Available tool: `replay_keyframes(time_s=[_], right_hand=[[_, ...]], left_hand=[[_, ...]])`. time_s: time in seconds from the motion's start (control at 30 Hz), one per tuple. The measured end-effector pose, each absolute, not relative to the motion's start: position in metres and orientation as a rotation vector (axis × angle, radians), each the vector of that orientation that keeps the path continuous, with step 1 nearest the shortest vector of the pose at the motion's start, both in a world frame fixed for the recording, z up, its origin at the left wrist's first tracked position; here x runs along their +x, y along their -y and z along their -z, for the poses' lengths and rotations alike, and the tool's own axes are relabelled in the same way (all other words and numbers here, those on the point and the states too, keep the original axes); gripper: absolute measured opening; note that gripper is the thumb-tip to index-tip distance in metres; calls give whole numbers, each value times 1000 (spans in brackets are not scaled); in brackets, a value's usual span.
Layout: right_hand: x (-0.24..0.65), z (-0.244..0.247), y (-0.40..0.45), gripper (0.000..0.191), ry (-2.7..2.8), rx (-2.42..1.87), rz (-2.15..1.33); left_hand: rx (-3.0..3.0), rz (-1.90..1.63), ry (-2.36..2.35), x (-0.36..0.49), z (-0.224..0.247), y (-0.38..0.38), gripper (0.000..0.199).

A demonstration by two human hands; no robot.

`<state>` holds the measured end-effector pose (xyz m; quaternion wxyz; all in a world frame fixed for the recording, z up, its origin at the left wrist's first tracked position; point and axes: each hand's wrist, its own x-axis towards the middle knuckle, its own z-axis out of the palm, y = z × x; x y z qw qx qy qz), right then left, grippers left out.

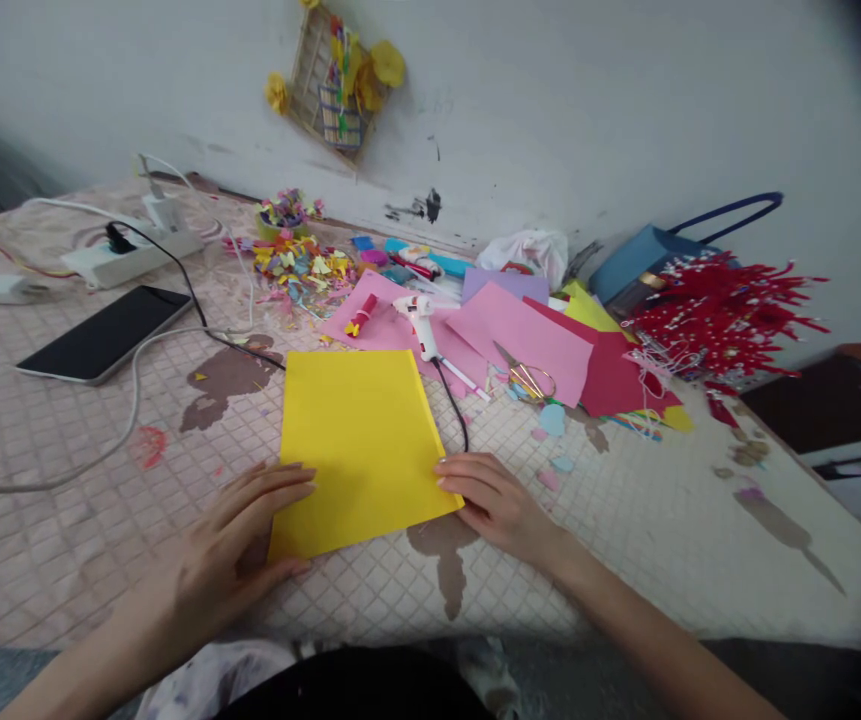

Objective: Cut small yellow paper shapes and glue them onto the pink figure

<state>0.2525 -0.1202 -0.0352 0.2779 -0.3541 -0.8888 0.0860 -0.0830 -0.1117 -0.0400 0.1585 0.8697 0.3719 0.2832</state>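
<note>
A sheet of yellow paper (pixel 355 430) lies in front of me, with a narrow folded strip along its right edge. My left hand (pixel 239 540) holds its lower left corner, fingers over the left edge and thumb by the bottom edge. At the lower right corner, my right hand (pixel 497 500) grips the folded strip, fingertips on top and thumb tucked under, partly hidden. Just beyond the sheet, a white glue gun (pixel 419 325) rests on pink paper (pixel 524 335), its black cord running down beside the yellow sheet.
Golden-handled scissors (pixel 529 382) lie on the coloured sheets. To the left are a tablet (pixel 107 332), a power strip (pixel 134 260) and loose cables. Paper scraps (pixel 302 262) are heaped at the back. Red fuzzy stems (pixel 707 315) stand at the right by a blue bag (pixel 636 262).
</note>
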Motion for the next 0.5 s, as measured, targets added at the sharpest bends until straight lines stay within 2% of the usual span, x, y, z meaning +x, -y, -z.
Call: replay_keyframes(time_s=[0.1,0.17,0.37,0.5], right_hand=[[254,36,120,34,2354,-980,-262],[255,35,120,37,2359,-982,-278],[257,27,121,39,2333,-1008,-332],[254,22,121,21,2206,-1055,-345]], left_hand=[[2293,-923,-1139,-84,35,111,19],[2188,-911,-1190,-83,29,108,12],[1946,-817,-1200,-68,9,95,19],[1846,-770,-1085,-58,6,89,19]])
